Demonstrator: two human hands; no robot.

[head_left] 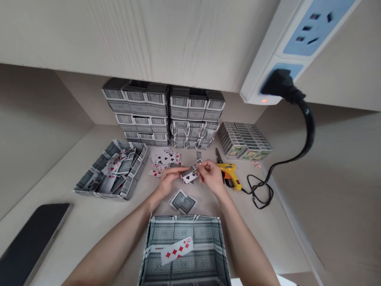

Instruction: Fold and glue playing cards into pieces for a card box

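Both hands meet over the middle of the table around a playing card (191, 176) with black clubs, which looks folded or paired with another card. My left hand (170, 178) has its fingers against the card's left end. Its right end is pinched between the thumb and fingers of my right hand (210, 174). Several loose playing cards (163, 156) lie face up just behind my left hand. Two cards (183, 201) rest back side up below the hands. Nearest me stands an open box made of cards (185, 230), with a diamond card (177, 250) inside.
A card-built tray (131, 186) full of loose cards stands at left, near a dark phone-like slab (32, 242). Stacked card boxes (143, 107) line the back. A yellow glue gun (232, 174), scissors (218, 155), card packs (245, 141) and a power strip (268, 75) are at right.
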